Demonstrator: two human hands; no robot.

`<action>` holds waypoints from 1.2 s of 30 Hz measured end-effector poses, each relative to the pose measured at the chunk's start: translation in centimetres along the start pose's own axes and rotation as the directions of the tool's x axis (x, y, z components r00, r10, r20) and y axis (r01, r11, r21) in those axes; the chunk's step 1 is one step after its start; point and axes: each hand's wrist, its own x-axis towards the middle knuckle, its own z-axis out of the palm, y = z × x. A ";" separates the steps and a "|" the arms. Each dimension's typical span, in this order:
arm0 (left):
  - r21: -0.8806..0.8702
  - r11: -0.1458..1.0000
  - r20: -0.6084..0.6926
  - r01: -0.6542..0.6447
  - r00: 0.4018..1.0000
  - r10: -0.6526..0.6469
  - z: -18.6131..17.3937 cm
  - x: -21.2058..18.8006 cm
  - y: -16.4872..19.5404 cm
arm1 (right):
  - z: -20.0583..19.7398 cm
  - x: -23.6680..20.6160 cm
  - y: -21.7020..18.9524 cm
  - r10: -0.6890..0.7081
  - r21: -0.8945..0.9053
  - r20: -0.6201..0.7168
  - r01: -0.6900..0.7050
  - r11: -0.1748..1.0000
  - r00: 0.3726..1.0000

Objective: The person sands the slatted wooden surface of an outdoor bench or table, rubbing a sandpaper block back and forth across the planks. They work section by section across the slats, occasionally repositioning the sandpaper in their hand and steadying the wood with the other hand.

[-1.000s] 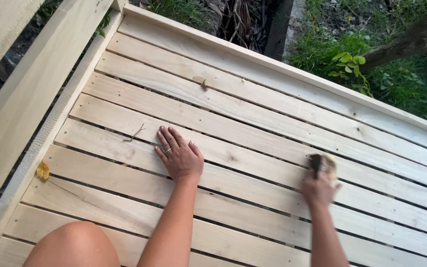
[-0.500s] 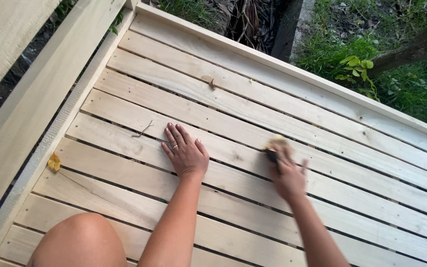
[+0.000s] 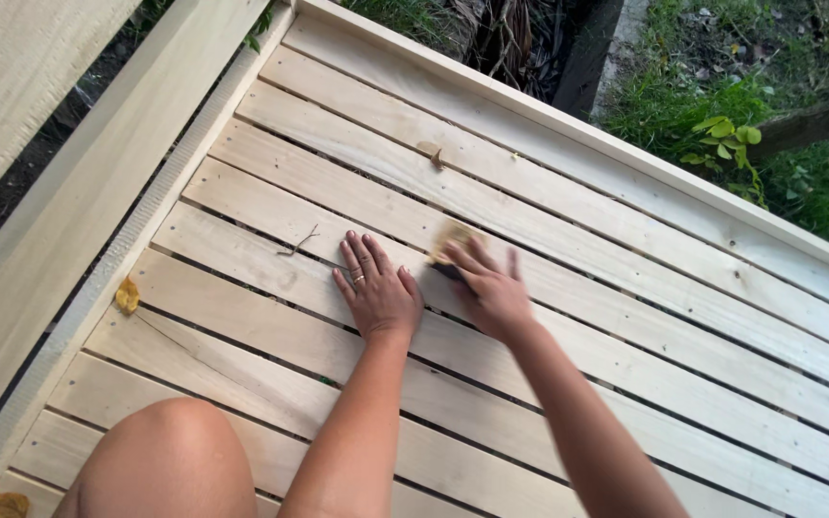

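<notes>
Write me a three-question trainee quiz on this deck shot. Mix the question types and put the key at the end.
1. True or false: the left hand lies flat, palm down, on the deck boards.
2. What does the right hand hold against the wood?
A. a hammer
B. a small tan sanding block
C. a paint roller
3. Fill in: a thin ____ lies on the boards just left of the left hand's fingers.

Key:
1. True.
2. B. The block shows past the fingertips, slightly blurred.
3. Twig. A yellow leaf lies further left, near the deck's edge.
</notes>
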 end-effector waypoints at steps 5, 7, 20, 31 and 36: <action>-0.010 1.000 -0.018 -0.003 1.000 0.003 0.4 -0.5 0.2 | -1.9 -6.7 5.4 0.167 -0.083 0.046 -0.163 0.983 0.985; 0.003 1.000 -0.023 0.002 1.000 -0.002 0.6 -0.5 0.2 | -0.8 -4.8 4.6 0.127 -0.082 -0.012 -0.127 0.988 0.992; -0.028 1.000 0.011 -0.010 1.000 0.010 0.2 -0.3 0.2 | 0.1 -4.4 0.6 0.222 -0.018 -0.117 -0.225 0.974 0.968; -0.034 0.999 0.000 0.009 1.000 -0.009 0.8 0.1 0.0 | 1.5 7.5 -5.0 0.160 0.013 -0.157 -0.160 0.987 0.975; -0.005 1.000 0.005 -0.018 1.000 0.018 0.2 -0.2 -0.2 | 0.0 -3.4 2.3 0.333 -0.027 -0.142 -0.340 0.940 0.932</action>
